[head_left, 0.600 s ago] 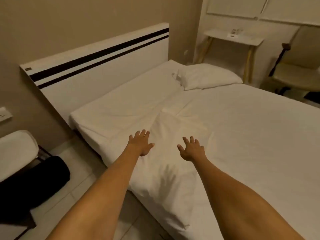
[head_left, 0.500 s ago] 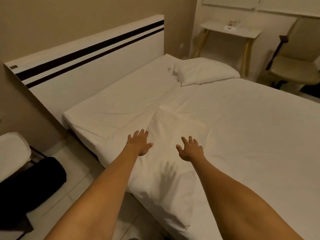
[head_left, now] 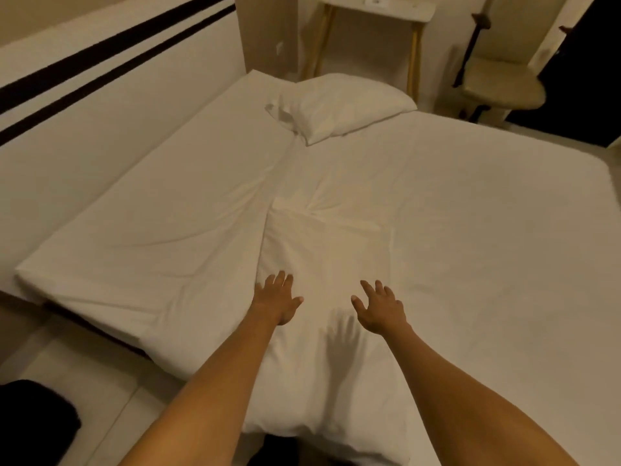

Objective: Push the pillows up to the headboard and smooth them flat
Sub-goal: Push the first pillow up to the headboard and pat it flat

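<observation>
A flat white pillow [head_left: 329, 264] lies on the near side of the bed, its near end hanging over the mattress edge. My left hand [head_left: 277, 297] rests on its left edge with fingers spread. My right hand [head_left: 379, 307] hovers just above the pillow, fingers apart, casting a shadow on it. A second white pillow [head_left: 349, 105] lies at the far side of the bed, a gap away from the headboard. The white headboard [head_left: 111, 95] with two dark stripes runs along the left.
The white sheet [head_left: 470, 230] covers the mattress, creased near the middle. A small white side table [head_left: 376, 8] with yellow legs and a beige chair [head_left: 500, 85] stand beyond the bed. A black object [head_left: 37, 422] sits on the tiled floor at lower left.
The view has swung right and tipped down, so the headboard sits further left. Both hands stay spread over the near pillow in about the same place.
</observation>
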